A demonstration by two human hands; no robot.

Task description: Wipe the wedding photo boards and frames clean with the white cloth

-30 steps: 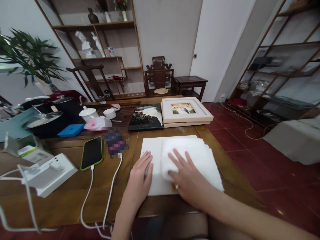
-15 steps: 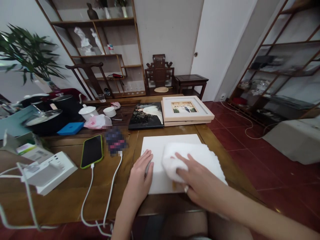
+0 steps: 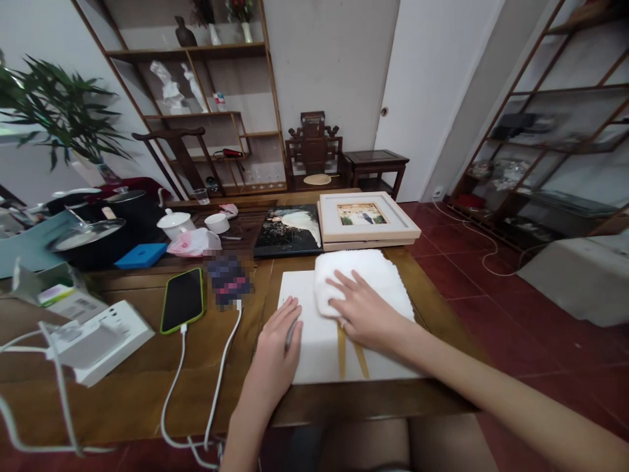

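A flat white board (image 3: 307, 354) lies on the wooden table, with two yellow-gold strips (image 3: 342, 354) showing on its near part. My right hand (image 3: 361, 305) presses a folded white towel (image 3: 388, 272) onto the board's far right area, fingers spread over the cloth. The towel hides that part of the board and the strips' upper ends. At the board's left edge rests my left hand (image 3: 278, 341), its fingers stretched out flat and its thumb apart from them.
Behind the board lie a dark photo panel (image 3: 287, 229) and a framed photo (image 3: 368, 219). To the left are a phone (image 3: 182, 300) on a white cable, a white box (image 3: 111, 341), a blue box (image 3: 141, 255), a teapot (image 3: 175, 224) and pans (image 3: 91, 239).
My right hand has slid the towel away from me and slightly left across the board, uncovering the yellow-gold strips. My left hand has stayed at the board's left edge.
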